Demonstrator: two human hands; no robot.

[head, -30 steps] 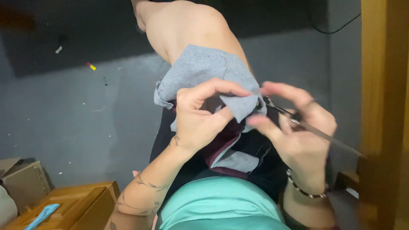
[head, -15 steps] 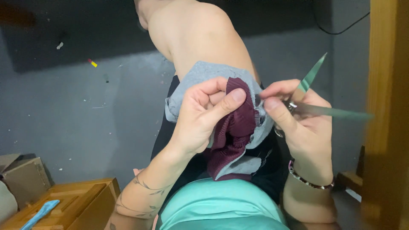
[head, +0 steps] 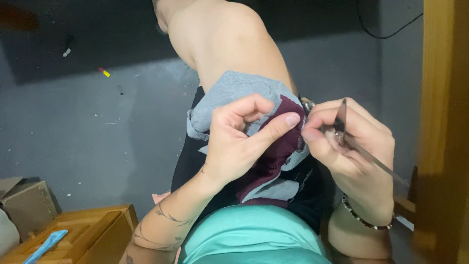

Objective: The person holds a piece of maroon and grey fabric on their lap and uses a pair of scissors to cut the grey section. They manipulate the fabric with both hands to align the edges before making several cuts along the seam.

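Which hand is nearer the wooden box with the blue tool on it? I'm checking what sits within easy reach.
Left. The left hand pinches the grey and maroon cloth over the lap, on the side of the wooden box at lower left. The right hand, holding scissors, is farther across.

Cloth piece (head: 273,146) lies on the person's raised knee (head: 229,44), centre frame, draped down toward the lap. Left hand (head: 239,142) sits on the cloth's left part, thumb reaching right across it. Right hand (head: 349,146) is just right of the cloth, touching its edge, scissors (head: 351,142) in it, blades running off to the lower right. Wooden post (head: 444,122) stands at far right. Wooden box (head: 83,234) sits lower left on the floor (head: 73,127), a flat tool (head: 46,244) lying on it, cardboard box (head: 24,205) to its left.
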